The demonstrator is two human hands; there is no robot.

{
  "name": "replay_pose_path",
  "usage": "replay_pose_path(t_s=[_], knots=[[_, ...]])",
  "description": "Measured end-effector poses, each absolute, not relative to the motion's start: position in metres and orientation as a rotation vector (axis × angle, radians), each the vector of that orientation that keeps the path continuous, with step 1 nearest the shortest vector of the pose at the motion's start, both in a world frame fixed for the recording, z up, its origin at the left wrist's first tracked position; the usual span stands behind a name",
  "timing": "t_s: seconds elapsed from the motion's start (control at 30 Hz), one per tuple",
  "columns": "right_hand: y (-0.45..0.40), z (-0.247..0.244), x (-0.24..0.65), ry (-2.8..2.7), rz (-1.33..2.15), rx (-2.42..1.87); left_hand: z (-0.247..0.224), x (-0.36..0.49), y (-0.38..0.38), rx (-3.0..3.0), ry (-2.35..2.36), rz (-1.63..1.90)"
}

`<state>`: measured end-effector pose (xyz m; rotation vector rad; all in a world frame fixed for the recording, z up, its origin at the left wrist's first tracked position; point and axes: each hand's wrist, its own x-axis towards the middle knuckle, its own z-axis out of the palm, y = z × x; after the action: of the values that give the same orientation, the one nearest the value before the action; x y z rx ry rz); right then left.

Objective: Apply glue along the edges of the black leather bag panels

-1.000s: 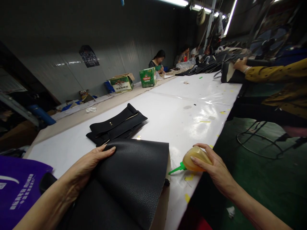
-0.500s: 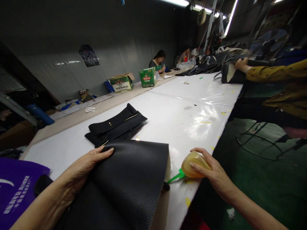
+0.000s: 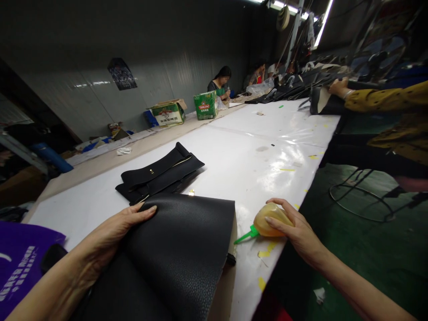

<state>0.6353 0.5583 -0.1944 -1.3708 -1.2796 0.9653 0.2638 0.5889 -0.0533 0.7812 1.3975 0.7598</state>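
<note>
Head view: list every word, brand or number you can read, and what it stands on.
"TSINGTAO": green box; smaller characters below, unreadable.
Green-and-white box: characters too blurred to quote.
Purple item: white lettering, too blurred.
Wall poster: too dark to tell any text.
No number is readable.

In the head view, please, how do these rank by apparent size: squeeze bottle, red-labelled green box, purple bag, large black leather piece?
1. Large black leather piece
2. Purple bag
Squeeze bottle and green box: too alike.

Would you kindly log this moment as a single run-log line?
left hand: holds black leather piece | right hand: holds amber bottle, green nozzle at leather edge | black strap pieces: on white table
</note>
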Motion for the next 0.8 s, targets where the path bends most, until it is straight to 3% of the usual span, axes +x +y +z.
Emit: replay_pose_path(t_s=[0.17,0.8], knots=[[0.571,-0.194,0.638,-1.232,0.844,-1.399,-0.056,0.261,0.591,0.789,1.374,0.747],[0.561,-0.2,0.644,-1.278,0.932,-1.345,-0.048,0.266,0.591,0.769,1.407,0.728]])
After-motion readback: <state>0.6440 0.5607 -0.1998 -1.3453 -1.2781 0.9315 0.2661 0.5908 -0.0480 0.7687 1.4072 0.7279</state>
